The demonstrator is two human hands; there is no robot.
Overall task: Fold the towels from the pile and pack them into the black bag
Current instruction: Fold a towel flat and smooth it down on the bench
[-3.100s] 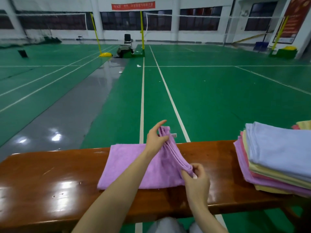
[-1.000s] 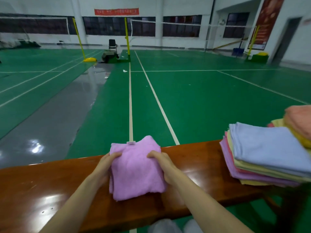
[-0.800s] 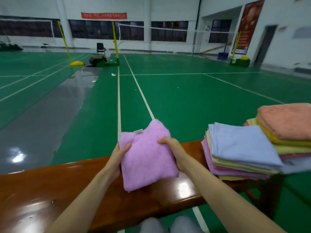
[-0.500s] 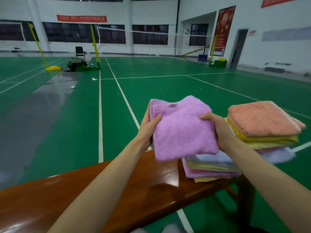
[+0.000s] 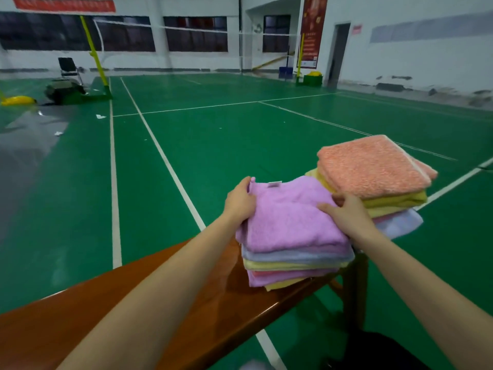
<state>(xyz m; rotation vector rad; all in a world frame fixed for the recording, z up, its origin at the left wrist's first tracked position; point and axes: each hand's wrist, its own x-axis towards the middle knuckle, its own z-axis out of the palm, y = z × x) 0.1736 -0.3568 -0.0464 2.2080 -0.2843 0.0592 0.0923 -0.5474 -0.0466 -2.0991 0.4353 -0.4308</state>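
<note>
Folded purple towel (image 5: 290, 217) lies flat atop folded stack (image 5: 290, 265) at bench (image 5: 213, 303) end, between both hands. Left hand (image 5: 240, 201) grips its left edge, fingers curled round it; right hand (image 5: 346, 212) clamps right edge, thumb on top. Long axis runs away from person. Second stack (image 5: 373, 169), orange-topped, just right of towel. Judgement: towel set down; next, release. Black bag not clearly seen.

folded purple towel (image 5: 290, 217) | flat atop towel pile (image 5: 290, 265) | on bench
</note>
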